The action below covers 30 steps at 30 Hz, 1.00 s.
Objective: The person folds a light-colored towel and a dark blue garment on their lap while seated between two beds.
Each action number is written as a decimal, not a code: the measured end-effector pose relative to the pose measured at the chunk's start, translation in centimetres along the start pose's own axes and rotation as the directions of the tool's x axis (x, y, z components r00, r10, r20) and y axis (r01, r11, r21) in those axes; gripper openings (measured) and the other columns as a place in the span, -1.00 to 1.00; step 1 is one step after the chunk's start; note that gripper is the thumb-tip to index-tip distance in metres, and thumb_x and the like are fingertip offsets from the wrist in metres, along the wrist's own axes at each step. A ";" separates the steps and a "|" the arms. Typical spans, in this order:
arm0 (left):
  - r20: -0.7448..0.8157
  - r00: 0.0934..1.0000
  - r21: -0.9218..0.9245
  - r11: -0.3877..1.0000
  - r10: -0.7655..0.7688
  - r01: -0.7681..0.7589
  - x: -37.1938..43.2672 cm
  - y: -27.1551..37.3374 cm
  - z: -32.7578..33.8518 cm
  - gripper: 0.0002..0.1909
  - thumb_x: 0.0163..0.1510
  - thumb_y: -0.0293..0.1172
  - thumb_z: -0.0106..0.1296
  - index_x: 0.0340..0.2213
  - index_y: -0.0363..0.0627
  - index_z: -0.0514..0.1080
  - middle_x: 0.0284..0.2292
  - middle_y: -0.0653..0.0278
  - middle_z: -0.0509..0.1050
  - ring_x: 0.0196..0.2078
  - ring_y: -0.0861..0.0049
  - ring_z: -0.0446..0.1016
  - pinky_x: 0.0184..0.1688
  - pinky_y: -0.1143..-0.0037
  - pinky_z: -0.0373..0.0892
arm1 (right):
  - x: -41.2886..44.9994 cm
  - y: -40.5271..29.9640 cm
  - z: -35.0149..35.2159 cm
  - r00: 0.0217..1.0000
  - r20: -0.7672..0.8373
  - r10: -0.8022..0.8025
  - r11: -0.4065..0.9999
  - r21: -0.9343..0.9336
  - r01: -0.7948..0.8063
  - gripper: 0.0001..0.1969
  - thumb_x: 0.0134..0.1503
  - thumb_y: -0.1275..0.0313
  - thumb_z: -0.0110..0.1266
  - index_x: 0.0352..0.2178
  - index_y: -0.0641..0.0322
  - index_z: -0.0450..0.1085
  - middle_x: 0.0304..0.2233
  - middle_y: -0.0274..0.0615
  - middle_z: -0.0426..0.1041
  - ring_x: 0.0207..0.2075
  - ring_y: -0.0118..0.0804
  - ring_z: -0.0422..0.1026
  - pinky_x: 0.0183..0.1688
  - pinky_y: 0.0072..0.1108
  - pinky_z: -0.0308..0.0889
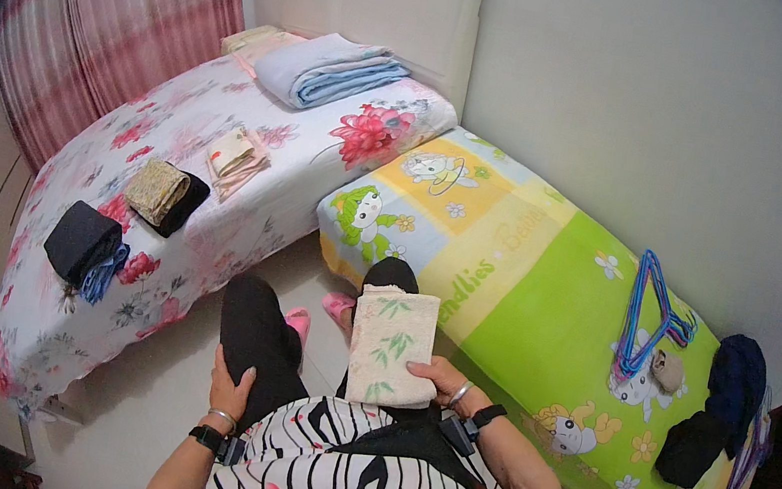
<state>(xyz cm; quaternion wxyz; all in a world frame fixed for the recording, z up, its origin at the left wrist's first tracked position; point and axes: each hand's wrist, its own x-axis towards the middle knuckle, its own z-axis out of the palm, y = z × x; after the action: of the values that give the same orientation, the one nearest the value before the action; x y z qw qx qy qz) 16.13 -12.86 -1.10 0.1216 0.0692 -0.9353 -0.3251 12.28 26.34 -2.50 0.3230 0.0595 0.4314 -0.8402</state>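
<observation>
My right hand grips the lower right side of a folded cream towel printed with green leaves, its thumb on top. The towel lies over my right thigh, near the knee. My left hand rests on the outer side of my left thigh in black trousers and holds nothing. On the floral bed to the left lie a cream and pink folded cloth pile, a yellowish patterned cloth on a black one, and a dark folded garment with blue cloth under it.
A green and yellow cartoon-print bed stands to the right, bearing several hangers, a small beige bundle and dark clothes. A folded blue quilt lies near the headboard. A pink curtain hangs at left.
</observation>
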 end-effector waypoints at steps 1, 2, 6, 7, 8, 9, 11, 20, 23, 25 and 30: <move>0.016 1.000 -0.017 1.000 -0.005 0.005 0.1 0.0 -0.1 -0.19 -0.10 -0.13 -0.02 0.08 -0.13 -0.17 -0.09 -0.23 0.16 -0.06 -0.01 0.19 -0.02 0.33 0.14 | 0.0 0.1 -0.1 1.000 -0.001 0.004 1.000 0.001 -0.004 -0.53 -0.10 0.38 0.14 -0.15 0.37 0.24 -0.20 -0.10 0.36 -0.22 -0.30 0.39 -0.15 -0.50 0.31; 0.018 1.000 -0.017 1.000 -0.008 0.008 0.2 0.2 -0.2 -0.19 -0.10 -0.13 -0.02 0.08 -0.13 -0.17 -0.09 -0.23 0.16 -0.06 -0.01 0.19 -0.02 0.33 0.14 | 0.0 0.1 -0.3 1.000 -0.001 0.002 1.000 0.002 -0.002 -0.53 -0.10 0.38 0.14 -0.15 0.37 0.24 -0.20 -0.10 0.36 -0.22 -0.30 0.39 -0.15 -0.50 0.31; 0.056 0.997 -0.024 0.998 -0.058 0.059 0.1 0.5 -0.5 -0.19 -0.10 -0.13 -0.02 0.07 -0.17 -0.16 -0.09 -0.22 0.16 -0.05 0.00 0.18 -0.01 0.33 0.13 | -0.1 0.3 -0.3 1.000 0.003 -0.009 1.000 0.014 0.009 -0.54 -0.10 0.38 0.13 -0.16 0.37 0.24 -0.21 -0.10 0.38 -0.23 -0.29 0.40 -0.15 -0.49 0.31; 0.050 0.997 -0.019 0.998 -0.060 0.061 0.1 0.5 -0.5 -0.19 -0.10 -0.13 -0.02 0.07 -0.19 -0.16 -0.09 -0.23 0.17 -0.05 0.00 0.18 -0.01 0.33 0.13 | -0.1 0.3 -0.3 1.000 0.004 -0.006 1.000 0.015 0.006 -0.54 -0.10 0.38 0.13 -0.16 0.37 0.24 -0.21 -0.10 0.38 -0.23 -0.29 0.40 -0.15 -0.49 0.31; 0.050 0.997 -0.018 0.998 -0.062 0.063 0.2 0.5 -0.4 -0.19 -0.10 -0.13 -0.02 0.07 -0.19 -0.16 -0.09 -0.23 0.17 -0.05 0.00 0.18 -0.01 0.33 0.13 | 0.0 0.2 -0.3 1.000 -0.003 -0.015 1.000 0.002 0.015 -0.54 -0.10 0.38 0.13 -0.16 0.37 0.25 -0.22 -0.10 0.38 -0.23 -0.28 0.40 -0.15 -0.48 0.31; 0.042 0.999 -0.027 0.999 -0.027 0.028 0.1 0.2 -0.3 -0.19 -0.10 -0.12 -0.03 0.07 -0.20 -0.16 -0.10 -0.24 0.17 -0.05 0.00 0.18 -0.01 0.33 0.12 | -0.1 0.4 -0.1 1.000 -0.010 -0.015 1.000 -0.004 0.015 -0.55 -0.10 0.38 0.13 -0.16 0.37 0.25 -0.22 -0.09 0.38 -0.23 -0.28 0.40 -0.15 -0.48 0.31; 0.040 0.999 -0.030 1.000 -0.002 0.003 0.2 0.0 -0.3 -0.19 -0.10 -0.12 -0.03 0.07 -0.20 -0.16 -0.11 -0.25 0.17 -0.06 0.00 0.18 -0.01 0.33 0.12 | -0.6 -0.1 0.2 1.000 -0.003 -0.009 1.000 -0.018 0.009 -0.54 -0.10 0.38 0.13 -0.16 0.37 0.25 -0.22 -0.09 0.38 -0.22 -0.27 0.40 -0.15 -0.47 0.31; 0.019 1.000 -0.025 0.999 -0.025 0.025 0.4 0.2 -0.6 -0.20 -0.09 -0.15 -0.03 0.07 -0.21 -0.15 -0.06 -0.19 0.13 -0.01 0.01 0.14 0.03 0.34 0.10 | -0.8 -0.1 0.6 0.998 -0.059 -0.028 1.000 -0.009 0.028 -0.56 -0.10 0.42 0.12 -0.17 0.41 0.25 -0.22 -0.08 0.38 -0.24 -0.26 0.40 -0.17 -0.49 0.32; -0.024 0.999 0.061 0.998 0.028 -0.027 0.1 -0.5 -0.2 -0.20 -0.09 -0.15 -0.03 0.07 -0.20 -0.16 0.02 -0.21 -0.03 0.04 0.01 0.05 0.06 0.33 0.05 | -0.3 -0.7 1.3 0.996 -0.074 -0.046 0.994 -0.097 0.039 -0.56 -0.12 0.40 0.13 -0.20 0.41 0.27 -0.25 -0.10 0.39 -0.28 -0.28 0.42 -0.21 -0.50 0.32; 0.006 0.989 0.200 0.969 0.145 -0.144 0.8 -0.3 -0.1 -0.19 -0.10 -0.13 -0.03 0.08 -0.16 -0.16 0.05 -0.21 -0.10 0.06 -0.01 0.00 0.08 0.30 0.01 | -0.3 -1.3 1.7 0.990 -0.115 -0.082 0.987 -0.151 0.064 -0.58 -0.13 0.41 0.13 -0.21 0.42 0.28 -0.27 -0.10 0.40 -0.30 -0.31 0.42 -0.22 -0.53 0.33; 0.085 0.977 0.265 0.940 0.197 -0.213 4.0 2.3 0.1 -0.18 -0.15 -0.10 0.00 0.09 0.09 -0.15 0.05 -0.22 -0.13 0.04 -0.12 0.00 0.03 0.22 0.09 | -1.5 -4.9 3.4 0.983 -0.143 -0.112 0.979 -0.183 0.085 -0.56 -0.13 0.42 0.13 -0.20 0.42 0.25 -0.26 -0.10 0.39 -0.30 -0.32 0.41 -0.24 -0.54 0.33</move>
<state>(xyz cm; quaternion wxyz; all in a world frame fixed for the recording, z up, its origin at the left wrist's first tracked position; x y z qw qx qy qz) 12.13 -11.89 0.99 0.1173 -0.0217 -0.9763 -0.1805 11.18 26.56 3.54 0.2509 0.0731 0.5296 -0.8070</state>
